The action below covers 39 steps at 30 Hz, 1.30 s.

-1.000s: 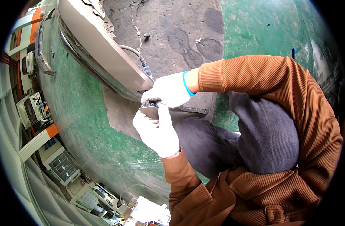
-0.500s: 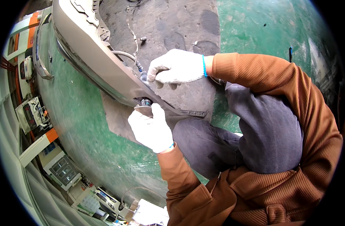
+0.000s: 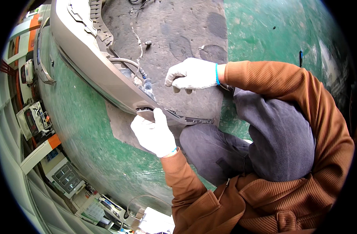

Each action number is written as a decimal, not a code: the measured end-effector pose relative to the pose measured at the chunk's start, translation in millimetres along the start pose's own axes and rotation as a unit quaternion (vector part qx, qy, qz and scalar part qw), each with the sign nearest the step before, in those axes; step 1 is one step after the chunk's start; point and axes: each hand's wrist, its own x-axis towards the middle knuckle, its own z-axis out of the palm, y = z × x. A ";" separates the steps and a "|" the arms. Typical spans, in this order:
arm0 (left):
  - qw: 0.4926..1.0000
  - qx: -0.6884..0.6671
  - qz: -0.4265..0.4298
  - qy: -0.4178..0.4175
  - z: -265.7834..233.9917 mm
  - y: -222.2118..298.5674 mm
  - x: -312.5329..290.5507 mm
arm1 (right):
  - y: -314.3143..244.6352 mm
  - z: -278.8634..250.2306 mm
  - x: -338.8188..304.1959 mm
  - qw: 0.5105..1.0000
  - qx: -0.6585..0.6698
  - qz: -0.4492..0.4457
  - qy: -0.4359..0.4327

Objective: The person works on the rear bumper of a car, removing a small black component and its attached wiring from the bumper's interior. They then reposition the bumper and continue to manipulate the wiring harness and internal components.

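Left hand: you pinch the small panel by the bumper's opening | Right hand: half-curled, beside the bumper, apart from it; can't tell if empty | Risk: a loosened pinch could drop the panel; tilting could scrape the bumper's paint

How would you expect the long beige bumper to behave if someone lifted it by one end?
The bumper would probably flex, as it tapers to a thin strip. It may be light for its size, looking like a curved shell. Its smooth face might be slippery.
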 end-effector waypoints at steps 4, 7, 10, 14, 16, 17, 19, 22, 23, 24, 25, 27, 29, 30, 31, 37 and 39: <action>1.000 -0.005 0.004 0.006 -1.6 -5.7 4.4 | 3.9 0.0 0.4 1.000 -0.003 0.011 -0.004; 1.000 0.009 0.007 0.006 -4.3 -8.1 10.8 | 7.1 1.5 0.3 1.000 0.000 0.009 -0.008; 1.000 0.010 -0.010 -0.012 -7.2 -5.5 13.3 | 9.3 2.2 0.8 1.000 0.002 0.006 -0.011; 0.999 -0.010 -0.033 -0.041 -8.6 1.9 5.8 | 10.9 2.2 0.8 1.000 0.003 0.002 -0.011; 0.998 -0.028 -0.039 -0.046 -7.3 3.8 0.9 | 11.4 2.2 0.3 1.000 0.002 0.003 -0.011; 0.997 -0.046 -0.043 -0.049 -7.0 3.8 -0.3 | 11.5 2.2 0.0 1.000 -0.001 0.005 -0.010; 0.995 -0.068 -0.050 -0.046 -7.1 2.5 -1.1 | 12.0 1.9 -0.9 1.000 -0.008 0.006 -0.010; 0.995 -0.076 -0.053 -0.041 -10.1 -0.7 0.6 | 13.3 0.2 -1.9 1.000 -0.015 0.015 -0.004; 0.995 -0.076 -0.051 -0.045 -11.2 -1.5 0.1 | 13.9 0.3 -2.0 1.000 -0.007 0.011 -0.003; 0.994 -0.069 -0.066 -0.047 -11.6 -2.1 -0.7 | 14.4 0.4 -1.7 1.000 -0.003 0.014 -0.002; 0.995 -0.075 -0.052 -0.039 -11.6 -3.0 -1.7 | 15.0 0.5 -1.6 1.000 0.000 0.021 -0.001; 0.995 -0.083 -0.044 -0.020 -12.2 -5.4 -3.9 | 16.3 0.7 -1.1 1.000 0.003 0.010 0.000; 0.998 0.036 -0.009 0.056 -17.4 -10.4 -2.9 | 17.7 0.9 -1.3 1.000 -0.002 0.007 -0.001; 0.992 0.090 0.017 0.092 -21.4 -13.8 -1.1 | 18.4 0.9 -1.6 1.000 -0.007 0.009 -0.001; 0.981 0.136 0.035 0.131 -26.6 -17.5 2.5 | 19.1 0.8 -1.8 1.000 -0.010 0.006 -0.001; 0.996 -0.010 -0.065 0.057 -32.0 -31.5 9.0 | 17.2 19.7 9.3 0.998 -0.051 -0.043 -0.005; 0.999 -0.005 -0.025 0.027 -20.5 -30.6 3.8 | 15.1 28.1 15.8 0.988 -0.107 -0.106 0.018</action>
